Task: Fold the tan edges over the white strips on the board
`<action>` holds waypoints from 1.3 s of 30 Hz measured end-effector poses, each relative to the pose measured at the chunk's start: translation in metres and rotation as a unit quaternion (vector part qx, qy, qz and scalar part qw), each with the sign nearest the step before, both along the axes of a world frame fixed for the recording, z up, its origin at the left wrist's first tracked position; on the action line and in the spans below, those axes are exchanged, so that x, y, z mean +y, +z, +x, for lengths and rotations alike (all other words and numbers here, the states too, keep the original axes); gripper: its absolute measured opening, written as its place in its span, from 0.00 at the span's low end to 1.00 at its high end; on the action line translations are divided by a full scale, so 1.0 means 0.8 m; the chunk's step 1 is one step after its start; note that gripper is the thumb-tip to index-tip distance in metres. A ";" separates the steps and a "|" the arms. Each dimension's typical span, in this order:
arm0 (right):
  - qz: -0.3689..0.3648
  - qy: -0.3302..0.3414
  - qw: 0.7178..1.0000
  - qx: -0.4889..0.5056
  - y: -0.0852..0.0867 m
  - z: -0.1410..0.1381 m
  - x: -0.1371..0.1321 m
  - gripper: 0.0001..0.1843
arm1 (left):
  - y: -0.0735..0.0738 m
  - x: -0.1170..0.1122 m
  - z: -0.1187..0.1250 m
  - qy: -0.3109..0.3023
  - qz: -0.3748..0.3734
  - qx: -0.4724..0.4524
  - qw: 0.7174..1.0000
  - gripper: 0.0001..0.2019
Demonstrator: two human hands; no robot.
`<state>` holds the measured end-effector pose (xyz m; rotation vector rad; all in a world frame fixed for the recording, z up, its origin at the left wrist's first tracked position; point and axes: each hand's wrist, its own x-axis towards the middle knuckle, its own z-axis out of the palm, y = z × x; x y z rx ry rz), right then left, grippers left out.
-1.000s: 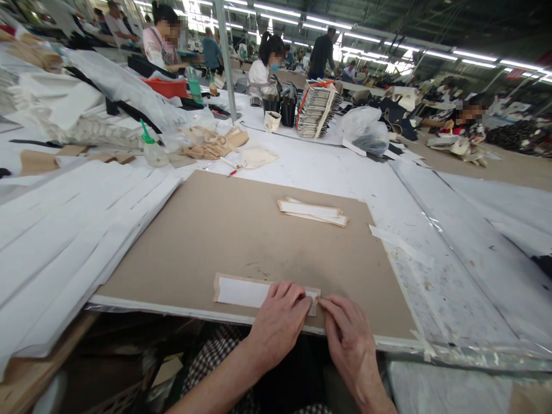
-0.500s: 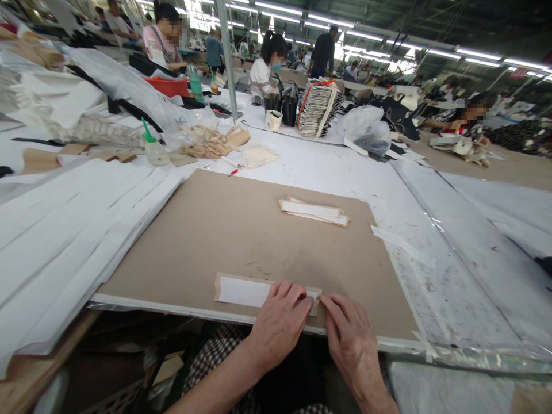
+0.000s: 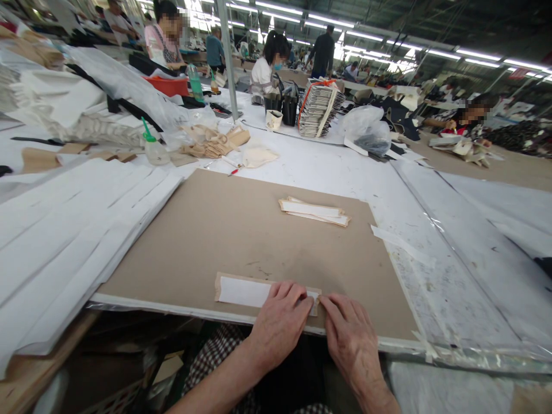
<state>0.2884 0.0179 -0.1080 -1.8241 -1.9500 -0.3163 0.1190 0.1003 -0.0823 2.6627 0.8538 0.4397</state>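
A white strip with tan margins (image 3: 244,291) lies flat along the near edge of a brown board (image 3: 207,230). My left hand (image 3: 282,316) rests over its right part, with curled fingers pressing it down and hiding some of it. At the strip's right end, my right hand (image 3: 351,333) pinches the tan margin between thumb and forefinger. The two hands' fingertips are close together there. Farther back on the board lie a few similar strips (image 3: 313,209), loosely stacked.
Overlapping white sheets (image 3: 77,224) cover the left side. Behind the board are a glue bottle with a green nozzle (image 3: 155,148), tan fabric pieces (image 3: 215,142), a red-tipped pen (image 3: 234,171), a tied stack (image 3: 319,109) and a plastic bag (image 3: 368,129). Several people work beyond a metal post (image 3: 228,63).
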 end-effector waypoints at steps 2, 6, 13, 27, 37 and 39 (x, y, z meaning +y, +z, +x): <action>-0.002 0.000 1.000 -0.003 0.001 -0.001 0.000 0.15 | 0.000 -0.001 0.000 0.000 -0.003 0.002 1.000 0.08; -0.014 -0.004 1.000 -0.017 0.004 -0.002 0.000 0.15 | 0.001 -0.001 0.000 -0.003 -0.006 0.008 1.000 0.08; -0.004 -0.010 0.999 0.039 0.004 0.003 0.002 0.14 | 0.002 0.000 0.000 0.000 -0.001 0.010 1.000 0.08; -0.024 -0.022 0.999 -0.024 0.007 0.000 0.004 0.16 | 0.001 -0.001 0.000 0.006 0.006 0.001 1.000 0.07; 0.047 -0.006 0.997 0.055 0.013 -0.022 0.003 0.16 | -0.004 -0.002 0.000 0.018 -0.008 -0.043 0.999 0.07; 0.056 0.026 0.998 0.028 0.011 -0.035 0.003 0.17 | -0.006 -0.005 0.000 0.030 -0.014 -0.059 0.998 0.06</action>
